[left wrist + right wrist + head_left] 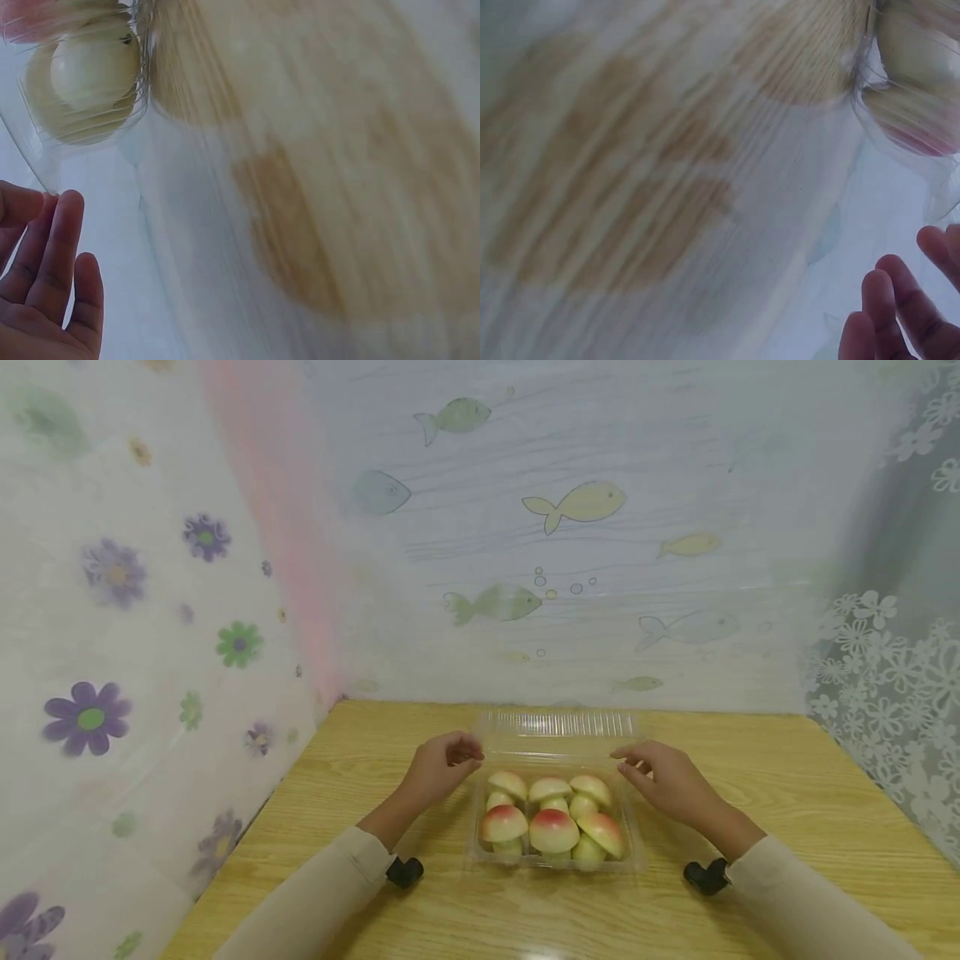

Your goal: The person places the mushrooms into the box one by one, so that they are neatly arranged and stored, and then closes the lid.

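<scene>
A clear plastic box [637, 860] sits on the table with its ridged lid [558, 724] raised at the back. Inside are two rows of mushroom-shaped pieces [553, 831], cream to pale green with red-tinged caps. My left hand [438, 770] is at the lid's left edge; in the left wrist view, thumb and fingertips [69, 206] pinch the clear edge. At the opposite side, my right hand [666, 779] has its fingers fairly straight and slightly spread. Its fingertips [889, 264] are close to the lid's right edge, and a firm hold does not show.
The wood-grain table [360, 727] extends around the box. Behind it hangs a sheet with fish drawings [510, 602]; a flowered sheet [90, 718] is on the left, and a white floral pattern [885, 693] on the right. Black wrist devices [705, 878] sit near both sleeves.
</scene>
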A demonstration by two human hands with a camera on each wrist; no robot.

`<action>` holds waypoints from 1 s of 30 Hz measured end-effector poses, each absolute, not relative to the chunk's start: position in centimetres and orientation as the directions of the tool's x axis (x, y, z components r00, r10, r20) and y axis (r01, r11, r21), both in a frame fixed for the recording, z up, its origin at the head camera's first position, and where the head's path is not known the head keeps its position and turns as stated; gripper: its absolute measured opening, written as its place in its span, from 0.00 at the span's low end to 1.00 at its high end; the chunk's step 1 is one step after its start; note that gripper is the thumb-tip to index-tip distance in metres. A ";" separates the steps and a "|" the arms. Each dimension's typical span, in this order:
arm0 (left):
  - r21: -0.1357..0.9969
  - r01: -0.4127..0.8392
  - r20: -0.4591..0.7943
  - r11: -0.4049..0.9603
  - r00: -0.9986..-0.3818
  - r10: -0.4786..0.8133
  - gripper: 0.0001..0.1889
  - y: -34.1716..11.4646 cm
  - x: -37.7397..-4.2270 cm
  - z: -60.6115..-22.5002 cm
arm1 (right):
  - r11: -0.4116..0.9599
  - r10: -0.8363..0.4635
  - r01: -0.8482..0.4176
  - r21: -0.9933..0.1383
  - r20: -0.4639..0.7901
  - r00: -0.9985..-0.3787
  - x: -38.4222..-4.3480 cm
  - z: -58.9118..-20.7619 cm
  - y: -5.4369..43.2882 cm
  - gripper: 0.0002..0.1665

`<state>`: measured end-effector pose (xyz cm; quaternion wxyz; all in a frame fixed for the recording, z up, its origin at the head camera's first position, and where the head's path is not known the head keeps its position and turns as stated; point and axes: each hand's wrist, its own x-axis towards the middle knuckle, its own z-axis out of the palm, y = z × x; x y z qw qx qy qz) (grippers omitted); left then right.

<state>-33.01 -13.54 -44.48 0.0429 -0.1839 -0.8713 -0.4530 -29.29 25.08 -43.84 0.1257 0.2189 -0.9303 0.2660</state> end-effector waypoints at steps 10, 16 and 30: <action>0.709 0.401 0.261 0.580 -0.913 0.313 0.16 -14.4 -31.4 -44.5 | 0.771 -0.383 -0.473 -0.426 0.284 -0.879 -28.2 -43.7 25.8 0.25; 0.739 0.369 0.184 0.563 -0.915 0.358 0.21 -14.8 -30.4 -44.4 | 0.769 -0.450 -0.509 -0.387 0.238 -0.861 -27.6 -43.7 26.1 0.25; 0.784 0.326 -0.019 0.528 -0.838 0.545 0.37 -15.8 -27.4 -44.5 | 0.769 -0.466 -0.477 -0.425 0.137 -0.874 -25.8 -43.6 26.8 0.29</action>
